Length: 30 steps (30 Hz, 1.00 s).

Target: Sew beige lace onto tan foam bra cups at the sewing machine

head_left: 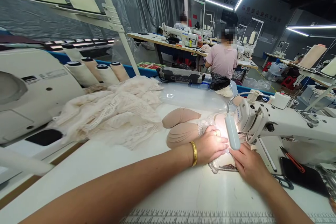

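White counter (105, 189): ruler markings (196, 216) run along its near edge.
Right hand (248, 162): fingers bent in by the lit work area, thumb side towards the other hand; from where I stand, I cannot tell whether it grips anything.
Left hand (210, 145): laid palm down, fingers extended and close together, below a wrist with a gold bangle (194, 153).
Pale lacy cloth (204, 126): cream to pinkish, openwork showing, partly hidden beneath and beyond the left hand, beside the machine; lamplight bleaches part of it.
Lamp (232, 133): slim, blue-grey, hanging from a bendy neck.
Sewing machine (286, 119): white, its head just beyond the right hand.
Beige pieces (182, 135): two, smooth and rounded, the nearer one ridged, left of the cloth.
Lace heap (112, 112): cream, crumpled, farther left.
Thread cones (81, 73): white and peach, behind the heap.
Person in pink (223, 57): seated, back turned, by another counter.
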Motion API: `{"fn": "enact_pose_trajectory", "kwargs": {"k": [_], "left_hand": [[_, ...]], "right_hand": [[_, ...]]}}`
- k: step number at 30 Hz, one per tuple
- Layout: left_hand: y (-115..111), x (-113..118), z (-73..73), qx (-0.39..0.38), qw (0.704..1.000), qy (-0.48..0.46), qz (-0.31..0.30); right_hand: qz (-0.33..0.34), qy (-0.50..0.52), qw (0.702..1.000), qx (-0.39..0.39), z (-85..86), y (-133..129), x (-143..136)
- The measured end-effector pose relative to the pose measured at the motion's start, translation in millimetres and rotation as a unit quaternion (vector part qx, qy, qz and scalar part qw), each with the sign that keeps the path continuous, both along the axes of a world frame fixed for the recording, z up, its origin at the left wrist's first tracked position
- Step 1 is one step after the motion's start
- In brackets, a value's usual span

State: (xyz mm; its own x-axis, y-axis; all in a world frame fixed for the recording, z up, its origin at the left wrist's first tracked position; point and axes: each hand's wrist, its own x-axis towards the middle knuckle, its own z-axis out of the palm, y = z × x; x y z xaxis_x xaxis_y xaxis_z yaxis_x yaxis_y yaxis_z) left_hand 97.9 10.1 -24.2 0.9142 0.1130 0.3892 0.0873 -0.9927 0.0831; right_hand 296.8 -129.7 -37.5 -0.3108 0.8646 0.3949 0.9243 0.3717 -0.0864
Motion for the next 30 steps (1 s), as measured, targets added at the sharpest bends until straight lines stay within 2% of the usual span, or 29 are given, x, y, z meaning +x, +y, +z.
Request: {"fn": "enact_pose_trajectory", "kwargs": {"k": [10,13,15,17,19,21,23,25,27,28,29,30], "left_hand": [[2.0,7.8,1.5,0.016,0.998,0.022,0.05],[1.2,10.2,3.2,-0.005,0.997,0.029,0.067],[-3.5,6.5,4.5,-0.011,0.997,0.03,0.067],[-13.5,-4.4,4.9,-0.023,0.998,0.013,0.052],[-26.6,-22.7,3.8,-0.071,0.997,-0.037,0.02],[-38.3,-46.4,2.3,-0.139,0.986,-0.087,0.006],[-46.5,-72.9,2.5,-0.192,0.975,-0.105,0.048],[-55.3,-98.1,5.8,-0.227,0.953,-0.131,0.152],[-71.2,-116.5,11.3,-0.293,0.899,-0.191,0.262],[-82.9,-121.5,14.0,-0.361,0.862,-0.209,0.289],[-96.6,-123.1,16.2,-0.455,0.815,-0.214,0.29],[-111.0,-121.3,17.5,-0.576,0.754,-0.192,0.251]], "right_hand": [[-0.004,0.033,0.999,0.007,-7.2,1.3,2.6],[-0.008,0.1,0.995,-0.007,-5.5,-0.9,1.8],[-0.033,0.204,0.977,-0.059,-0.3,-3.0,-4.6],[-0.058,0.358,0.921,-0.142,5.9,-4.8,-17.5],[-0.06,0.515,0.829,-0.21,10.9,-6.7,-36.1],[-0.058,0.629,0.741,-0.226,13.8,-10.4,-57.3],[-0.07,0.706,0.676,-0.2,15.6,-16.9,-76.7],[-0.08,0.764,0.619,-0.164,17.8,-25.4,-90.8],[-0.081,0.807,0.569,-0.137,21.1,-33.4,-99.4],[-0.079,0.822,0.55,-0.128,22.8,-36.6,-102.4],[-0.078,0.831,0.537,-0.12,24.0,-39.5,-105.1],[-0.078,0.836,0.531,-0.11,24.4,-42.1,-108.0]]}}
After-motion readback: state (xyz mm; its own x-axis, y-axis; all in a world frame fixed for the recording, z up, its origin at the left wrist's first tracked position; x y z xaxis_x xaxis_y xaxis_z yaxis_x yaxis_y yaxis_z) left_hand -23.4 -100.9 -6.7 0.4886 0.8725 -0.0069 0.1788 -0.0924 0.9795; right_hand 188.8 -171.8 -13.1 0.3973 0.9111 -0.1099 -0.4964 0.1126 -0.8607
